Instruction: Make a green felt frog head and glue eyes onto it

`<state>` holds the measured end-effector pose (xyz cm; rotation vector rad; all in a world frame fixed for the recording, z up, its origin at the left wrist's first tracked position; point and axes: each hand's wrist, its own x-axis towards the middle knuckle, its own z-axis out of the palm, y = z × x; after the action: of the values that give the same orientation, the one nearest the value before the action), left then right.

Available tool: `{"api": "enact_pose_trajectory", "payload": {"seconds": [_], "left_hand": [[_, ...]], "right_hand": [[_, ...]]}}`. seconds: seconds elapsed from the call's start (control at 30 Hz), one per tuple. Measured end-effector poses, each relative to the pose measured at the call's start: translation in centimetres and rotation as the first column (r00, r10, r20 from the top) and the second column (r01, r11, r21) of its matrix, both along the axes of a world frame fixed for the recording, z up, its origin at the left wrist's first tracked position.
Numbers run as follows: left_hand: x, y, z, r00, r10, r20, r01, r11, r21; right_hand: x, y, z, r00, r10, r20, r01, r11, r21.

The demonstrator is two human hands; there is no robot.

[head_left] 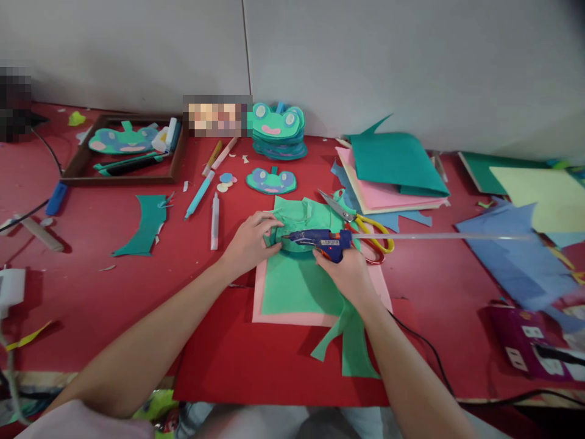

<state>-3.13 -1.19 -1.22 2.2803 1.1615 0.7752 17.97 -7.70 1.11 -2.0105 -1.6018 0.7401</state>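
I've R hand (350,272) clamped on glue gun (326,239), L hand (249,244) pinching green cutout (294,221) beside it, prob. gluing; next needs steady aim.

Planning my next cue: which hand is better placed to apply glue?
Probably the right hand: it holds the glue gun, nozzle near the green piece; the left hand is at its edge.

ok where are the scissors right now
In the head view, the scissors are just right of centre, blades above the blue glue gun in the right hand; the clear glue stick crosses their yellow and red handles.
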Motion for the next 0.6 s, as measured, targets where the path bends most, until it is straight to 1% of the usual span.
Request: {"api": "enact_pose_trajectory", "payload": {"seconds": [0.27, 0.37, 0.6], "left_hand": [[-0.04, 0.09, -0.35, 1.000, -0.010, 0.012, 0.010, 1.000, 0.015], [-0.02, 0.08, -0.29, 1.000, -0.011, 0.009, 0.011, 1.000, 0.014], [-0.03, 0.03, -0.09, 1.000, -0.005, -0.007, 0.004, 1.000, -0.009]], "right_hand": [[-0.27, 0.07, 0.27, 1.000, 0.024, -0.013, -0.024, 0.999, -0.049], [-0.32, 0.09, 0.27, 0.999, 0.038, 0.004, -0.037, 0.998, -0.041], [-0.29, 0.16, -0.06, 0.994, 0.035, 0.107, -0.035, 0.999, -0.007]]}}
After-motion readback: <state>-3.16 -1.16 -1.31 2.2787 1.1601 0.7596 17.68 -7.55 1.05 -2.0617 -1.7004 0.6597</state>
